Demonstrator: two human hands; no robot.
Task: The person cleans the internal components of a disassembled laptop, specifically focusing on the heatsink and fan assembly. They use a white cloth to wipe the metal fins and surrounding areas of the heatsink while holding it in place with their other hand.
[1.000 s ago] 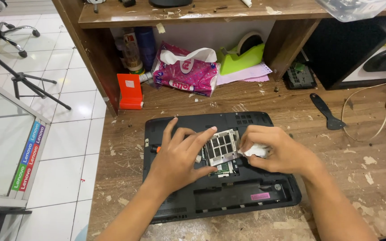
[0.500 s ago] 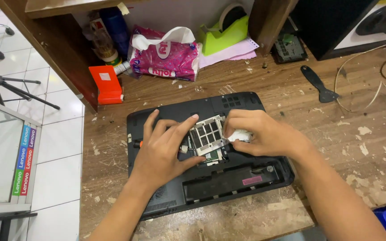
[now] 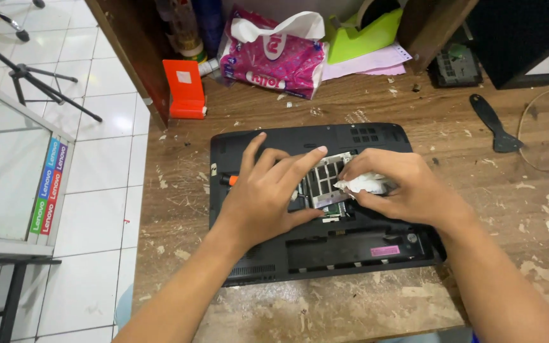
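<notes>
Behind laptop [image 3: 325, 254]: pink tissue pack [image 3: 273, 56], orange box [image 3: 185, 89], green dispenser [image 3: 360, 35].

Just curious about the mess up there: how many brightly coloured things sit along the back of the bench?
3: an orange box at the left, a pink plastic packet in the middle, a lime-green tape dispenser to its right. More may be hidden under the shelf.

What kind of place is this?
Probably a computer repair bench: an opened black laptop lies upside down on a scratched wooden table, with a black scraper tool nearby.
</notes>
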